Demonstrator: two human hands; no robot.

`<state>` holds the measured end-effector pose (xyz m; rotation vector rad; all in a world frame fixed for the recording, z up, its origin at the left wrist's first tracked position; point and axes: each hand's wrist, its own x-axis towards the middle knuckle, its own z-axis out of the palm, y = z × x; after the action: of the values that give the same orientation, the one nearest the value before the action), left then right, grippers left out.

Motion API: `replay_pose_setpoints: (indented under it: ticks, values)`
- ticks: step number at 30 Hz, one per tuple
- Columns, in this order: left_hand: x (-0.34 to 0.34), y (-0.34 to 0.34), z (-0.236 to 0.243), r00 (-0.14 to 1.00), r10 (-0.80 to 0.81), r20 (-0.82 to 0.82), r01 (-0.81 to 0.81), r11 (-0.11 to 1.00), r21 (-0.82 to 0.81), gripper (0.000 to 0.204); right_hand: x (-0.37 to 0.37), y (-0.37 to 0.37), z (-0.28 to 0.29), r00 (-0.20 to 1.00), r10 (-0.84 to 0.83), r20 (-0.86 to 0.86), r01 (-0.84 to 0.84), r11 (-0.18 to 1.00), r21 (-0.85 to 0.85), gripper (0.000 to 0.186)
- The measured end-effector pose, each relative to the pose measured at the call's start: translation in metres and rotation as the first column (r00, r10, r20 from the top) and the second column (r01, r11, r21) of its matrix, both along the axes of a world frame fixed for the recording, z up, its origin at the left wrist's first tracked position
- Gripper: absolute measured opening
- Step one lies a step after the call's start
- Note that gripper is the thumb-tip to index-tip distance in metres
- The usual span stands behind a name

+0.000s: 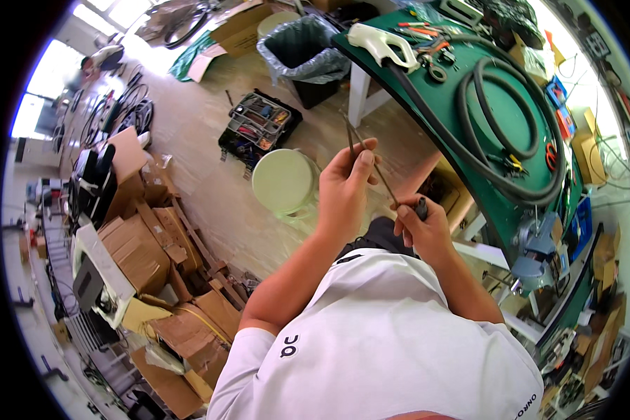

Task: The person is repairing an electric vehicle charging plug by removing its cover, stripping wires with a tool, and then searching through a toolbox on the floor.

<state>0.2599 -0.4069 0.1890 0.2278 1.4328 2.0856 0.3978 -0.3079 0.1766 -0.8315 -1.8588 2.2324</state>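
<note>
A thin dark rod [385,180] runs slantwise between my two hands, in front of my body. My left hand [346,185] pinches it between thumb and fingers near its upper part, where a second thin length seems to lie close beside it. The lower end meets the fingers of my right hand [425,225], which are closed around it. Out of my right fist sticks a short black piece, perhaps a handle [421,208]; whether it joins the rod I cannot tell. Right of my hands, a thick black cable [462,150] lies coiled on a green-topped table [441,91].
A white charging-gun-shaped handle [381,45] and pliers lie on the table; a blue vise [535,252] is at its near corner. A round pale stool [283,182], an open toolbox [259,126] and a lined bin [304,52] stand ahead. Cardboard [136,252] is piled left.
</note>
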Motion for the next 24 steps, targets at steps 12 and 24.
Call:
replay_pose_setpoints:
  ticks: [12,24]
  values:
    - [-0.068,0.176,-0.099,0.884,-0.086,0.459,0.127,0.99,-0.058,0.017,-0.075,0.141,-0.075,0.961,-0.232,0.149,0.231,0.973,0.022,0.021]
    - [-0.122,0.262,-0.15,0.861,0.143,0.488,-0.024,0.97,-0.241,0.013,-0.147,0.228,-0.112,0.94,-0.163,0.299,0.143,0.986,0.089,0.018]
